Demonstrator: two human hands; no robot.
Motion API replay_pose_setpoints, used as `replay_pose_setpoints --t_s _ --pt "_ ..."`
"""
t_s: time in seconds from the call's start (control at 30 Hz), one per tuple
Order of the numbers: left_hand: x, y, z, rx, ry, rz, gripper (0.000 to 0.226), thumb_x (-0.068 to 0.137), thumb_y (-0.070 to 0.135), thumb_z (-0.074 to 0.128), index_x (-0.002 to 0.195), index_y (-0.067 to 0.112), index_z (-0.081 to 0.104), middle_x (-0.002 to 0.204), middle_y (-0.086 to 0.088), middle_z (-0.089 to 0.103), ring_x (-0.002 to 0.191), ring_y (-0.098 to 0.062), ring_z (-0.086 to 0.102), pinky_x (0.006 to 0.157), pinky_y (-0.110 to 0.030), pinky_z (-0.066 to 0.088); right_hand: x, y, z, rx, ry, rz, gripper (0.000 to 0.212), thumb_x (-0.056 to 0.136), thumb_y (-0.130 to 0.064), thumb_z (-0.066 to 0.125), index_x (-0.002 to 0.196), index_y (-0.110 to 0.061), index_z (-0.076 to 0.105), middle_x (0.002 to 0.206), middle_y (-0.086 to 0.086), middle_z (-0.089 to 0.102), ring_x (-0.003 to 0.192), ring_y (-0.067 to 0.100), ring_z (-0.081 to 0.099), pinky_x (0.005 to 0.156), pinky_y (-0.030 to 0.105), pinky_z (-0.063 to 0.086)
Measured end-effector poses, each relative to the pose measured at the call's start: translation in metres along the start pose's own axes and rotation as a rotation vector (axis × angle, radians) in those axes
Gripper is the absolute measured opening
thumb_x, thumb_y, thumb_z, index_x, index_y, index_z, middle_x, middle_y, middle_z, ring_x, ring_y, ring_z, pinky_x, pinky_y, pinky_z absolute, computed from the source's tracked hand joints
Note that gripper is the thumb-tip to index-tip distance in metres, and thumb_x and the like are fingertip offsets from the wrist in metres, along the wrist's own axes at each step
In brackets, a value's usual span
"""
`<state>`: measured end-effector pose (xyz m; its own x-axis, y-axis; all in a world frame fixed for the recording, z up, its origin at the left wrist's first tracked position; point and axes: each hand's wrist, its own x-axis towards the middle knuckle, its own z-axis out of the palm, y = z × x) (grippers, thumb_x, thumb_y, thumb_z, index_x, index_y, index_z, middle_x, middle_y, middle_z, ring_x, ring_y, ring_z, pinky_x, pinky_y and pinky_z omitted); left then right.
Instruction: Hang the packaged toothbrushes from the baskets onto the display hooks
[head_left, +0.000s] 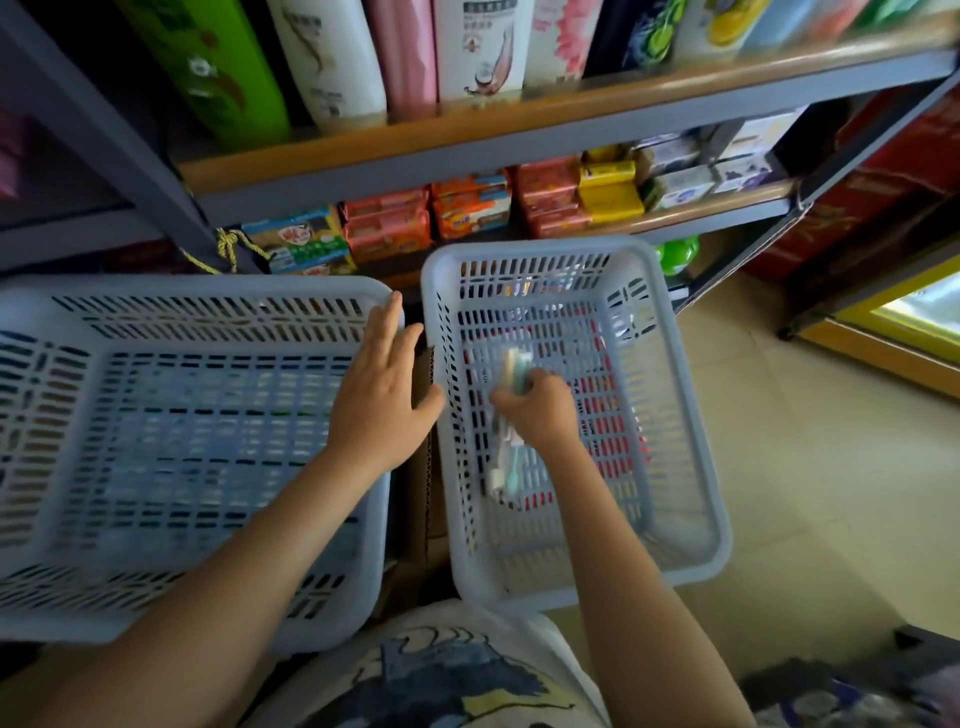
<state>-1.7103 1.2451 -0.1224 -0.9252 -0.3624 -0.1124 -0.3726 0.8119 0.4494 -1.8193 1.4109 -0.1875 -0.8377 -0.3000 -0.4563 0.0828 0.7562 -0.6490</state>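
Toothbrush pack (511, 415) inside right basket (691, 415), lifted slightly, blurry. Right hand (540, 408) curled around its middle. Left hand (382, 384) flat, fingers spread, resting on right rim of left basket (62, 467). Shelf (467, 156) behind with soap boxes (467, 208), bottles (332, 57) above.

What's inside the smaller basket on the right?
The right basket holds one toothbrush pack, which the right hand grips. Red shapes show through its slotted floor from underneath; what they are is unclear.
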Motion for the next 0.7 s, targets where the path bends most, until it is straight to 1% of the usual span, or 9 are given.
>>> replay_pose_setpoints --t_s 0.17,0.23,0.3,0.37,0.4,0.47,0.53,0.6,0.7 --pt "0.001 0.018 -0.020 -0.023 -0.051 -0.083 0.066 0.100 0.051 0.051 0.154 0.019 0.032 0.170 0.000 -0.004 0.156 -0.018 -0.007 0.125 -0.045 0.009 -0.026 -0.064 -0.062 0.424 0.331 -0.209 0.029 0.086 -0.018 0.073 0.081 -0.019 0.044 0.082 0.009 0.051 0.063 0.012 0.046 0.058 0.028 0.040" --pt "-0.001 0.037 -0.036 -0.123 0.025 -0.083 0.052 0.100 0.047 0.053 0.144 0.021 0.047 0.166 -0.002 0.018 0.154 -0.016 0.007 0.122 -0.040 0.013 -0.044 -0.089 -0.083 0.641 0.427 -0.313 0.025 0.087 -0.011 0.072 0.097 -0.015 0.050 0.084 0.006 0.059 0.065 0.005 0.054 0.062 0.024 0.047" --pt "-0.003 0.056 -0.054 -0.252 0.151 -0.036 0.029 0.099 0.040 0.058 0.119 0.020 0.066 0.139 0.002 0.050 0.136 -0.014 0.036 0.109 -0.031 0.029 -0.061 -0.110 -0.101 0.830 0.453 -0.384 0.033 0.088 -0.007 0.071 0.113 -0.010 0.050 0.089 0.005 0.062 0.070 0.003 0.059 0.064 0.020 0.050" --pt "-0.001 0.073 -0.073 -0.440 0.144 -0.055 0.024 0.099 0.041 0.058 0.098 0.022 0.071 0.109 0.008 0.065 0.112 -0.013 0.057 0.096 -0.033 0.044 -0.074 -0.124 -0.110 1.002 0.392 -0.425 0.037 0.088 -0.004 0.071 0.115 -0.013 0.048 0.096 0.008 0.062 0.081 0.012 0.064 0.076 0.027 0.055" --pt "-0.001 0.081 -0.084 -0.580 0.086 -0.111 0.028 0.099 0.045 0.056 0.095 0.023 0.073 0.102 0.007 0.069 0.102 -0.012 0.063 0.094 -0.038 0.050 -0.078 -0.129 -0.111 1.067 0.346 -0.428 0.037 0.087 -0.004 0.072 0.114 -0.014 0.048 0.098 0.008 0.062 0.087 0.015 0.066 0.082 0.033 0.056" --pt "0.001 0.090 -0.103 -0.963 -0.040 -0.241 0.033 0.097 0.049 0.058 0.103 0.021 0.074 0.099 0.001 0.076 0.095 -0.015 0.070 0.090 -0.043 0.057 -0.085 -0.140 -0.107 1.152 0.253 -0.417 0.038 0.084 -0.009 0.076 0.110 -0.016 0.049 0.101 0.009 0.063 0.094 0.020 0.068 0.091 0.039 0.056" --pt "-0.002 0.092 -0.117 -1.319 -0.095 -0.275 0.048 0.085 0.054 0.062 0.115 0.016 0.068 0.101 -0.002 0.076 0.096 -0.018 0.071 0.084 -0.041 0.058 -0.090 -0.152 -0.097 1.205 0.127 -0.415 0.040 0.076 -0.019 0.079 0.105 -0.018 0.052 0.102 0.012 0.065 0.097 0.025 0.068 0.092 0.040 0.055" --pt "-0.007 0.084 -0.129 -1.455 -0.022 -0.235 0.060 0.076 0.055 0.061 0.121 0.015 0.064 0.102 0.000 0.075 0.103 -0.017 0.068 0.090 -0.040 0.052 -0.099 -0.165 -0.082 1.253 -0.030 -0.424 0.039 0.074 -0.019 0.079 0.101 -0.017 0.051 0.101 0.014 0.064 0.096 0.027 0.067 0.087 0.038 0.056" --pt "-0.019 0.060 -0.143 -1.516 0.160 -0.199 0.046 0.077 0.046 0.063 0.111 0.015 0.065 0.102 0.001 0.076 0.103 -0.018 0.068 0.095 -0.040 0.050 -0.114 -0.183 -0.055 1.195 -0.180 -0.419 0.034 0.076 -0.016 0.075 0.100 -0.012 0.051 0.102 0.016 0.068 0.093 0.028 0.069 0.082 0.037 0.058"
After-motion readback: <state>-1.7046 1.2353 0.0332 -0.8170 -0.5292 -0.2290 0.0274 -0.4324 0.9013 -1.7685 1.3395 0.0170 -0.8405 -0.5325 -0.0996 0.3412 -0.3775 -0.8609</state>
